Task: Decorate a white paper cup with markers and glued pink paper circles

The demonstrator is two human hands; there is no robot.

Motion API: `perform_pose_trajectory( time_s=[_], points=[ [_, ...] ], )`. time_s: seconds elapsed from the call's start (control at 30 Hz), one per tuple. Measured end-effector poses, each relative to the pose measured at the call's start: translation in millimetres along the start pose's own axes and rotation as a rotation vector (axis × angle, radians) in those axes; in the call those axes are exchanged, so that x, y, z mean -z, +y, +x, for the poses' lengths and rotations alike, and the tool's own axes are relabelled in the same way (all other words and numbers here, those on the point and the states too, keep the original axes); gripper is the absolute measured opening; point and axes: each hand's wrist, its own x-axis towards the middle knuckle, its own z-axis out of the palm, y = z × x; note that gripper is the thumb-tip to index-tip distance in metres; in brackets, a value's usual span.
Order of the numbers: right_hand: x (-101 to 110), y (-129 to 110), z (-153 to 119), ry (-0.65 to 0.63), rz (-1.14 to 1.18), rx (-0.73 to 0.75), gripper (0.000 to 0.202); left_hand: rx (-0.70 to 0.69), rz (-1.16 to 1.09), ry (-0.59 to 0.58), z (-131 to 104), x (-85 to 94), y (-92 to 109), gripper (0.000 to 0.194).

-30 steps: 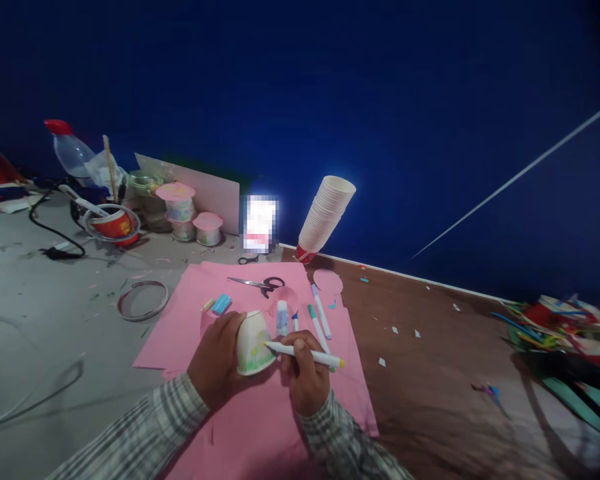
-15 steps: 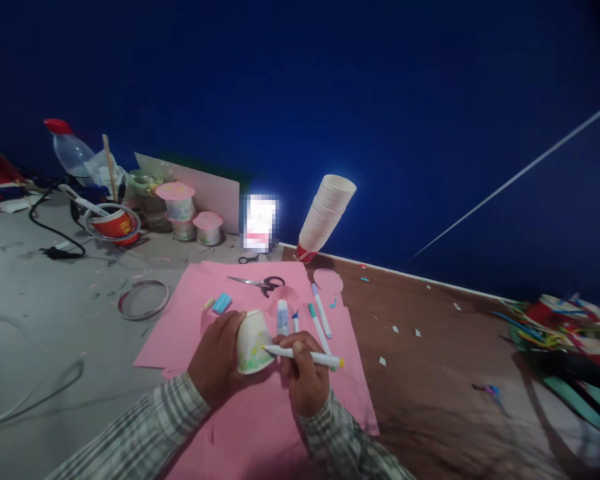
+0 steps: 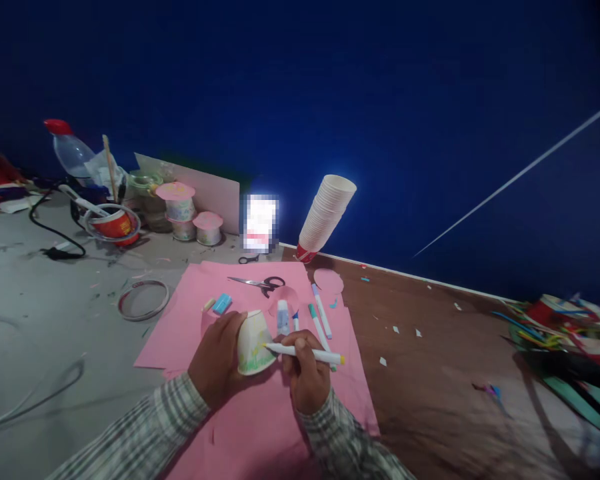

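The single head view looks from the wearer's eye level, forward and down — the forearms enter from the bottom edge, close to the lens, and the worktop (image 3: 100,353) spreads beyond them. The blue wall (image 3: 300,100) fills the upper part, farther off — no second view shares the scene.

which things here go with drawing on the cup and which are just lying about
In use:
paper cup, left hand
yellow marker, right hand
probably spare markers

Seemingly lying about:
open scissors
tape roll
bottle
black plug
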Motion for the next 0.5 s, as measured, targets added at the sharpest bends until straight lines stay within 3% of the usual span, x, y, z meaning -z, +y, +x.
perform_pose_trajectory(
  time_s=[0.5],
  points=[
    [-0.9,-5.0,-2.5,-0.070,-0.029,0.022,0.027,-0.019,0.012,-0.022,-1.0,-2.4,-2.6,0.096]
  ],
)
